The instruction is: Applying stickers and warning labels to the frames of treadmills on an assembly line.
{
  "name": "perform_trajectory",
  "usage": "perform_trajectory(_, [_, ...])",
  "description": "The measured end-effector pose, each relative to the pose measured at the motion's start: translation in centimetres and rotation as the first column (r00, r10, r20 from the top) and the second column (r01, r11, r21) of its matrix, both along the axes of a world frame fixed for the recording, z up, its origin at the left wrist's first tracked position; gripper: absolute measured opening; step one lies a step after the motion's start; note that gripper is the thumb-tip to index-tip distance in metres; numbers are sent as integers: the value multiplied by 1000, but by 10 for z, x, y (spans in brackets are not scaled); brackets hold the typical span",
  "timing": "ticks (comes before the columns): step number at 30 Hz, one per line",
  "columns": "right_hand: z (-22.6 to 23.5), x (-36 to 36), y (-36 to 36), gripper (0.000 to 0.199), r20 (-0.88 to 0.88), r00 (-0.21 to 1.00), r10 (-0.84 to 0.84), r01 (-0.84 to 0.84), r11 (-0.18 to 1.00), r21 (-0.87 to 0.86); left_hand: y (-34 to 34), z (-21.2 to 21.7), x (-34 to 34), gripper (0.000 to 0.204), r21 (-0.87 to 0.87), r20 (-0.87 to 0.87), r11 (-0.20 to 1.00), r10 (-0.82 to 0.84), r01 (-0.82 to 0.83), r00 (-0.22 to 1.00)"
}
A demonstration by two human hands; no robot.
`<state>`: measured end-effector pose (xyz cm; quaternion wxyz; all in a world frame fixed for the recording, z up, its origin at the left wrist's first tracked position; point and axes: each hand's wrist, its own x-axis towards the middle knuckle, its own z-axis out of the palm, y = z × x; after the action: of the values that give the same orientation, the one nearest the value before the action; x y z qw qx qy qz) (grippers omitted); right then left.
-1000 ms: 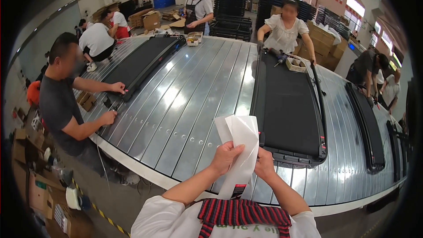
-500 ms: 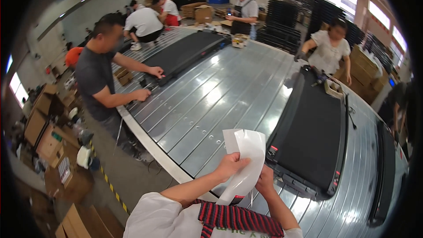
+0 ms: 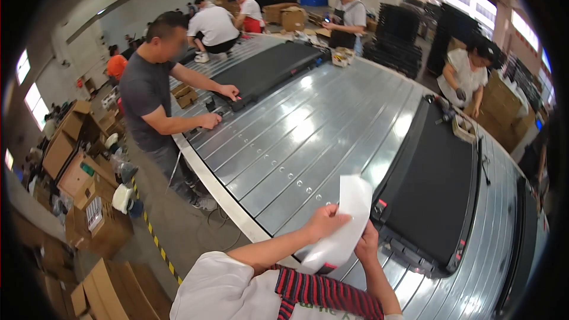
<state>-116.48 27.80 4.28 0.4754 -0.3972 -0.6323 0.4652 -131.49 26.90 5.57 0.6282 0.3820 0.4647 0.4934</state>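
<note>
White sheet [image 3: 346, 234] in left hand [image 3: 326, 224] and right hand [image 3: 367, 242] — small tray [image 3: 464, 136] beyond, contents [image 3: 464, 126] unclear

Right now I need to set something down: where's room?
Bare: slatted silver metal tabletop, between left flat black panel and nearest flat black panel. Crowded: around the held glossy white sheet; nearest panel's far end, with beige open box.

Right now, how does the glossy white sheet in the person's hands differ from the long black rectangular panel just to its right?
Colour: the glossy white sheet is pale and shiny; the long black rectangular panel is dark and duller.
Pose: the sheet is held up by the left hand and right hand; the panel lies on the ribbed silver metal table.
Both look longer than wide.
</note>
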Motion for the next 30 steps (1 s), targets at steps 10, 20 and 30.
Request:
perform_trajectory(10, [4,-39,-16,20,98,985,-142,147,988,-50,1,-4,-39,24,75,143,989,-136,126,980])
perform_trajectory(20, [61,-86,-20,24,315,848,-426,222,826,519,31,6,-79,26,131,627,921,-363,366,689])
perform_trajectory(30, [44,-91,-22,7,205,879,-430,389,897,210,45,-10,-86,27,147,510,848,-505,509,696])
